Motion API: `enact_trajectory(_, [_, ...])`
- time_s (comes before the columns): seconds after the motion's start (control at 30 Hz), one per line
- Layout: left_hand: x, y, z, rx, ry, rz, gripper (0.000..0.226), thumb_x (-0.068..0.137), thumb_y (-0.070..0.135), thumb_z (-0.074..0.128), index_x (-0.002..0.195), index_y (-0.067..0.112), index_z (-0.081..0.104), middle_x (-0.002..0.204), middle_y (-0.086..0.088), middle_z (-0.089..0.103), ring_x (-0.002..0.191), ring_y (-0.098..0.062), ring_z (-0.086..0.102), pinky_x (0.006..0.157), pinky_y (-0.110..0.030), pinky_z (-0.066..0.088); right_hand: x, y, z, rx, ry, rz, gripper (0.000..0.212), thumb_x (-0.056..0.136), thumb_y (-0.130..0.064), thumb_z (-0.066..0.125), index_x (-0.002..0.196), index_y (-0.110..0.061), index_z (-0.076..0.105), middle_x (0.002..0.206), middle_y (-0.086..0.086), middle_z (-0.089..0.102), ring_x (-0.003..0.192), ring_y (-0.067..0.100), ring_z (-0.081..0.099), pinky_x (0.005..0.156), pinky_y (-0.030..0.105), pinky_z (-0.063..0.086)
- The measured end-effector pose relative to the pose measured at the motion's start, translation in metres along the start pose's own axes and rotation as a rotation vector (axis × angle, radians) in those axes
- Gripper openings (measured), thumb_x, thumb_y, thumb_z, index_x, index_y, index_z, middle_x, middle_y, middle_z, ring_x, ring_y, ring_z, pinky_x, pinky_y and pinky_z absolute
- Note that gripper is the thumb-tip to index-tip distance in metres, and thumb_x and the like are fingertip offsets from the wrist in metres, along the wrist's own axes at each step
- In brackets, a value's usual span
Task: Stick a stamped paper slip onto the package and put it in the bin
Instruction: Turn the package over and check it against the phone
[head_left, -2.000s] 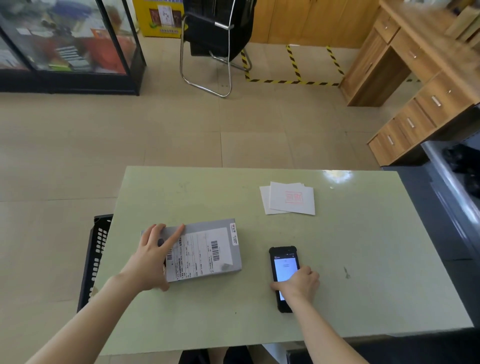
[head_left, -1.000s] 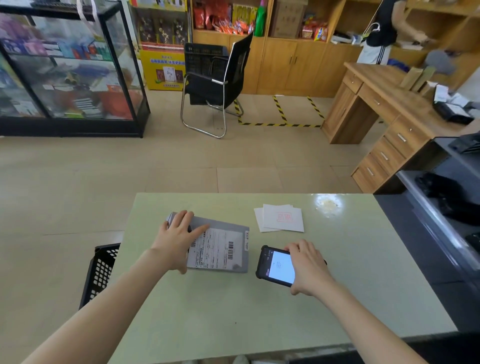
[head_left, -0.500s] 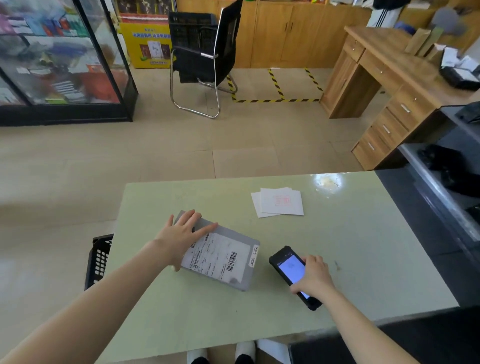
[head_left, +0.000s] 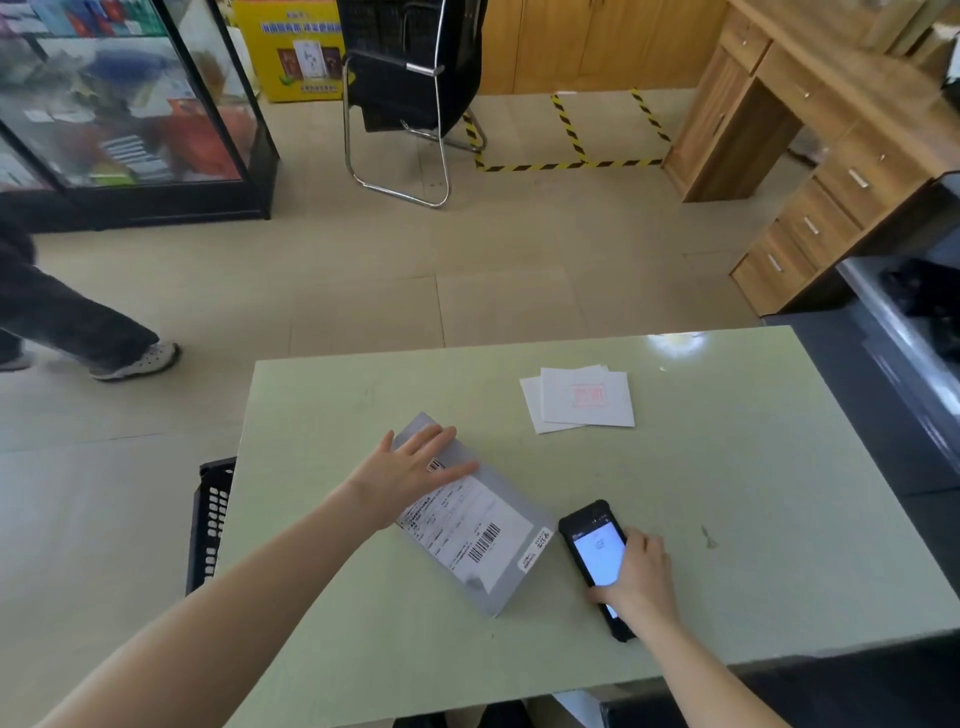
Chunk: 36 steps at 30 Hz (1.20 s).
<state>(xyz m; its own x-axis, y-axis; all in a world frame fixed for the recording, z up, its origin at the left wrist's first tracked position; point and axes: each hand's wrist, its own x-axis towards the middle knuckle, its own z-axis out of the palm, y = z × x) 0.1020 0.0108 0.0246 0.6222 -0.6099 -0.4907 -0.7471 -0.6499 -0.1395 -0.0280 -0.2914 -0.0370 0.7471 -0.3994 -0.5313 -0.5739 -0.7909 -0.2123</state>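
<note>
A flat grey package (head_left: 480, 540) with a white barcode label lies slanted on the pale green table (head_left: 727, 519). My left hand (head_left: 402, 475) rests flat on its far left end, fingers spread. My right hand (head_left: 641, 577) grips a black handheld scanner phone (head_left: 595, 553) lying on the table just right of the package, screen lit. A small stack of white paper slips (head_left: 582, 397), the top one bearing a red stamp, sits further back on the table. A black perforated bin (head_left: 210, 525) stands on the floor by the table's left edge.
A person's legs and shoe (head_left: 132, 358) cross the floor at the left. A black chair (head_left: 410, 88) and a glass display case (head_left: 130, 109) stand behind. A wooden desk with drawers (head_left: 821, 156) and a dark counter (head_left: 904, 374) are at the right.
The package has turned further clockwise under my left hand. My right hand slid the scanner phone back toward me on the table. A walking person has come into view at the left.
</note>
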Motion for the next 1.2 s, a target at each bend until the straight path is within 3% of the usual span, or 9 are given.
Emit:
enact_trajectory(0.13, [-0.007, -0.005, 0.008, -0.022, 0.095, -0.022, 0.105, 0.079, 0.000, 0.063, 0.151, 0.034, -0.005, 0.162, -0.004, -0.005, 0.149, -0.022, 0.000, 0.117, -0.055, 0.016, 0.000, -0.022, -0.006, 0.105, 0.142, -0.093, 0.066, 0.078, -0.031, 0.073, 0.135, -0.014, 0.042, 0.126, 0.011, 0.044, 0.114, 0.028, 0.046, 0.093, 0.035, 0.043])
enact_trajectory(0.2, [-0.013, -0.005, 0.014, -0.106, 0.164, -0.113, 0.097, 0.079, -0.003, 0.061, 0.151, 0.031, 0.006, 0.162, -0.002, 0.002, 0.149, -0.022, 0.004, 0.119, -0.052, 0.015, -0.002, -0.044, -0.010, 0.249, 0.112, -0.176, 0.053, 0.088, -0.031, 0.062, 0.135, -0.014, 0.044, 0.131, 0.010, 0.045, 0.116, 0.025, 0.049, 0.094, 0.030, 0.039])
enact_trajectory(0.3, [-0.023, 0.006, 0.029, -0.460, 0.306, -0.300, 0.078, 0.084, -0.004, 0.050, 0.149, 0.031, 0.025, 0.160, 0.002, 0.014, 0.148, -0.020, 0.009, 0.116, -0.045, 0.025, -0.007, -0.080, -0.008, 0.440, -0.092, -0.244, 0.046, 0.093, -0.037, 0.052, 0.136, -0.022, 0.045, 0.134, 0.006, 0.048, 0.105, 0.014, 0.053, 0.088, 0.025, 0.037])
enact_trajectory(0.4, [-0.035, 0.026, 0.043, -0.897, 0.400, -0.495, 0.061, 0.095, 0.017, 0.049, 0.149, 0.033, 0.026, 0.161, 0.002, 0.012, 0.145, -0.026, 0.022, 0.112, -0.039, 0.035, -0.017, -0.103, 0.003, 0.490, -0.270, -0.257, 0.053, 0.091, -0.048, 0.049, 0.140, -0.032, 0.037, 0.139, -0.003, 0.048, 0.111, 0.009, 0.051, 0.084, 0.023, 0.041])
enact_trajectory(0.47, [-0.043, 0.040, 0.051, -1.143, 0.374, -0.559, 0.067, 0.094, 0.032, 0.055, 0.149, 0.039, 0.019, 0.162, 0.000, 0.005, 0.142, -0.027, 0.030, 0.108, -0.037, 0.036, -0.027, -0.108, 0.011, 0.516, -0.323, -0.257, 0.058, 0.088, -0.050, 0.050, 0.142, -0.039, 0.030, 0.140, -0.010, 0.048, 0.115, 0.008, 0.052, 0.088, 0.026, 0.048])
enact_trajectory(0.57, [-0.053, 0.058, 0.058, -1.333, 0.288, -0.503, 0.080, 0.088, 0.033, 0.064, 0.149, 0.045, 0.013, 0.162, -0.002, 0.001, 0.140, -0.025, 0.034, 0.105, -0.032, 0.036, -0.040, -0.111, 0.016, 0.517, -0.304, -0.248, 0.059, 0.089, -0.035, 0.053, 0.143, -0.039, 0.028, 0.135, -0.013, 0.053, 0.114, 0.010, 0.056, 0.095, 0.035, 0.050])
enact_trajectory(0.8, [-0.059, 0.063, 0.058, -1.422, 0.246, -0.365, 0.091, 0.081, 0.014, 0.068, 0.151, 0.035, 0.014, 0.154, -0.002, 0.025, 0.132, -0.021, 0.042, 0.110, -0.034, 0.038, -0.067, -0.118, 0.019, 0.535, -0.233, -0.228, 0.056, 0.095, -0.017, 0.051, 0.145, -0.028, 0.028, 0.138, -0.008, 0.050, 0.109, 0.005, 0.050, 0.087, 0.022, 0.043])
enact_trajectory(0.97, [-0.058, 0.046, 0.059, -1.342, 0.239, -0.367, 0.082, 0.085, 0.030, 0.066, 0.151, 0.034, 0.016, 0.146, 0.003, 0.032, 0.119, -0.020, 0.051, 0.098, -0.031, 0.044, -0.067, -0.119, 0.016, 0.529, -0.187, -0.223, 0.055, 0.095, -0.022, 0.050, 0.146, -0.026, 0.027, 0.143, -0.003, 0.046, 0.111, 0.007, 0.050, 0.093, 0.029, 0.048])
enact_trajectory(1.2, [-0.044, 0.013, 0.027, -1.220, 0.409, -0.440, 0.063, 0.091, 0.032, 0.058, 0.146, 0.030, 0.027, 0.139, -0.001, 0.039, 0.098, -0.019, 0.058, 0.080, -0.027, 0.045, -0.044, -0.114, -0.005, 0.485, -0.096, -0.155, 0.055, 0.095, -0.034, 0.051, 0.144, -0.019, 0.033, 0.148, 0.006, 0.040, 0.128, 0.020, 0.047, 0.096, 0.028, 0.038])
